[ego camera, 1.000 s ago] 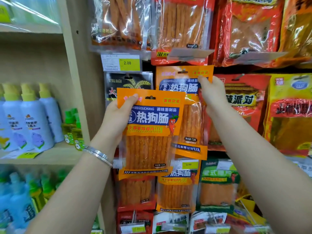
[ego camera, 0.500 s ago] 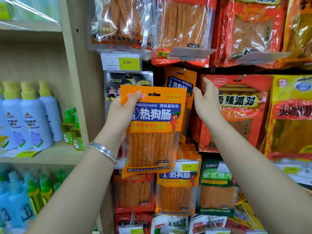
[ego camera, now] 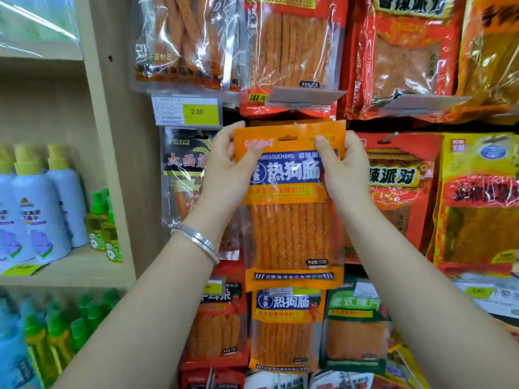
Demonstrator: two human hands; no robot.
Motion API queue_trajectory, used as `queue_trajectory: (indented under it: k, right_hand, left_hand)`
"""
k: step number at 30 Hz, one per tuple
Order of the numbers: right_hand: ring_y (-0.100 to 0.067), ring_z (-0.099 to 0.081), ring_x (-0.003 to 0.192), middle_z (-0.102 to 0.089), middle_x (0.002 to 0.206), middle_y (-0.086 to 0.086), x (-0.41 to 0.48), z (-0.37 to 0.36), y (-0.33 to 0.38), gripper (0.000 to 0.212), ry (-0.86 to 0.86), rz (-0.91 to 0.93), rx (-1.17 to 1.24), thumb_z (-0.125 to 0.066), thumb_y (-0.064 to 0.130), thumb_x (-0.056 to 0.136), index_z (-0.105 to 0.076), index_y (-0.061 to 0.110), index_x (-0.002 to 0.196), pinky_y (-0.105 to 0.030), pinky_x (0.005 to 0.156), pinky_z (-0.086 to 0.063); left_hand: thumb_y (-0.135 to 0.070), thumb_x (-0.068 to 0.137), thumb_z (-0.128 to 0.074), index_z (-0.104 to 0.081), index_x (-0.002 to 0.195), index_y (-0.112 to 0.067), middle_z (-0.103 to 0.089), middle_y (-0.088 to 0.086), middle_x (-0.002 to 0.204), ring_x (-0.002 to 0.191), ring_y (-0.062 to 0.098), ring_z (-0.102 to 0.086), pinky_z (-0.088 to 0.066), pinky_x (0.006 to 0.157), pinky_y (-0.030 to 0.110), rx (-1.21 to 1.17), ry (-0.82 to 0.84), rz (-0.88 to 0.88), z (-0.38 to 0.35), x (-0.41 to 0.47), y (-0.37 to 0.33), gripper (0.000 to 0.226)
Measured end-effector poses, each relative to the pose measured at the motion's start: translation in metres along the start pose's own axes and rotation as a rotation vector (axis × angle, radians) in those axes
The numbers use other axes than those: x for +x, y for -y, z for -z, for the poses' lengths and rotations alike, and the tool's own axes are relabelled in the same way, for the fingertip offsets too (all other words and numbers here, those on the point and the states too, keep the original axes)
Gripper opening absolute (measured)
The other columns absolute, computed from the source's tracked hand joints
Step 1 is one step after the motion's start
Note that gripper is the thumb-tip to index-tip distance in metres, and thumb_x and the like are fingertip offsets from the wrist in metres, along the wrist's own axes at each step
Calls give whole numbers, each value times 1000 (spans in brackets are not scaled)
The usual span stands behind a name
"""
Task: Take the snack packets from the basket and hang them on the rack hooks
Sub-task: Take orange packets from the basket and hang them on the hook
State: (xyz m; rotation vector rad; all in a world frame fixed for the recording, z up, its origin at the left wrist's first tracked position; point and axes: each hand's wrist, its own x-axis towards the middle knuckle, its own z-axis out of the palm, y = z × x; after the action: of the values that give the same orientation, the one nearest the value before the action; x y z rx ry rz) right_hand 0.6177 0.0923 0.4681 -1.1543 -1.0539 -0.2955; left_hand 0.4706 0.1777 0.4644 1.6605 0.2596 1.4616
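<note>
Both of your hands grip one flat, glossy orange packet (ego camera: 293,192) at center frame. Your left hand (ego camera: 224,167) pinches its upper left corner and your right hand (ego camera: 345,169) its upper right. A slot-shaped hang hole (ego camera: 287,138) sits between them. Ridged sticks (ego camera: 292,237) show through the clear window, in front of crinkly hanging packets (ego camera: 283,329).

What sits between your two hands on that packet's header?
In the head view, the hang slot of the orange packet lies between the left hand and right hand, uncovered.
</note>
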Motion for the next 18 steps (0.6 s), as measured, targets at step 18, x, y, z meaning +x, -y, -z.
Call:
queue_trajectory:
  k: [18]
  right_hand:
    - [-18, -44, 68, -49, 76, -16, 36, -10, -8, 25, -92, -71, -57, -56, 25, 88, -47, 5, 77, -35, 62, -38]
  left_hand:
    - [-14, 95, -46, -20, 150, -23, -19, -23, 143, 127, -23, -8, -9, 107, 3, 400, 154, -297, -16, 6, -6, 61]
